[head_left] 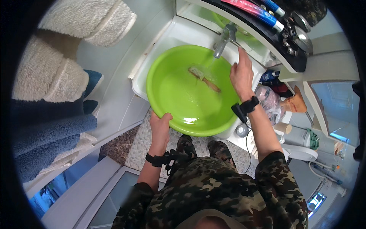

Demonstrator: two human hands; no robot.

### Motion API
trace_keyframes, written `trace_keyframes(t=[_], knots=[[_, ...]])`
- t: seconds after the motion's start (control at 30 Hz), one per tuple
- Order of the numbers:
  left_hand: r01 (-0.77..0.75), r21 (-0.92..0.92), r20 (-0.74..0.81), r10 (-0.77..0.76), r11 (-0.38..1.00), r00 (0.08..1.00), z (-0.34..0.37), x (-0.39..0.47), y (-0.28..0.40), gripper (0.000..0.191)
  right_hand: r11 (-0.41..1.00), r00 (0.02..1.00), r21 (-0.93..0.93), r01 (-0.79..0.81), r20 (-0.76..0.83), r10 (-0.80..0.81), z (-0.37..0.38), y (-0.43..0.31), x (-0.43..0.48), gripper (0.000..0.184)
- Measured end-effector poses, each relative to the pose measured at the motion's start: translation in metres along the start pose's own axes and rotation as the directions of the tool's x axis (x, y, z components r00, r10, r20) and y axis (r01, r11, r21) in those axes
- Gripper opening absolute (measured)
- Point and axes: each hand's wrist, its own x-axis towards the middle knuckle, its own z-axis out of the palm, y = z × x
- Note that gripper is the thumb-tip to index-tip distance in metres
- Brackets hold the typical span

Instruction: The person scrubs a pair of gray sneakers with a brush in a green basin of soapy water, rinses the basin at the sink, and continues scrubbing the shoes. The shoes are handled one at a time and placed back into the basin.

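Observation:
A green plastic basin [171,94] rests over the white sink [180,28] and holds some clear water. Its near edge juts out past the sink. My left hand [160,126] grips the near-left rim, thumb on top. In the basin lies a wooden-handled brush [211,85] with pale bristles. Above the far rim, the chrome faucet [221,47] lets a thin stream of water fall beside the brush. My right hand [242,74] is over the right rim, empty, its fingers pointing towards the faucet and its thumb apart. Whether it touches the rim is hard to tell.
A black shelf [257,25] with toothpaste tubes [257,13] overhangs the faucet. Towels [54,126] hang at left. On the right are a bagged item [270,100], an orange-brown bottle [296,101] and a toilet [300,151]. A thin cable [247,148] trails from my right wristband.

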Motion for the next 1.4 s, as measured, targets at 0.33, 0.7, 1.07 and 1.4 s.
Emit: trace_keyframes(t=[0.33, 0.7, 1.07, 1.4], knots=[[0.007, -0.004, 0.059, -0.007, 1.000, 0.998, 0.005, 0.002, 0.001, 0.049, 0.965, 0.960, -0.058, 0.257, 0.135, -0.247, -0.015, -0.004, -0.002, 0.060], [0.085, 0.079, 0.149, -0.096, 0.993, 0.984, -0.040, -0.068, 0.013, 0.052, 0.959, 0.416, -0.229, -0.169, 0.865, 0.280, -0.021, 0.015, -0.102, 0.036], [-0.100, 0.185, 0.341, 0.032, 0.978, 0.939, -0.007, -0.216, -0.038, 0.049, 0.942, 0.627, -0.204, -0.267, 0.705, 0.331, -0.143, 0.034, -0.263, 0.023], [-0.057, 0.330, 0.673, -0.192, 0.942, 0.714, 0.122, -0.336, -0.163, 0.045, 0.928, 0.873, -0.216, -0.302, 0.328, 0.361, -0.331, 0.122, -0.441, 0.013]])
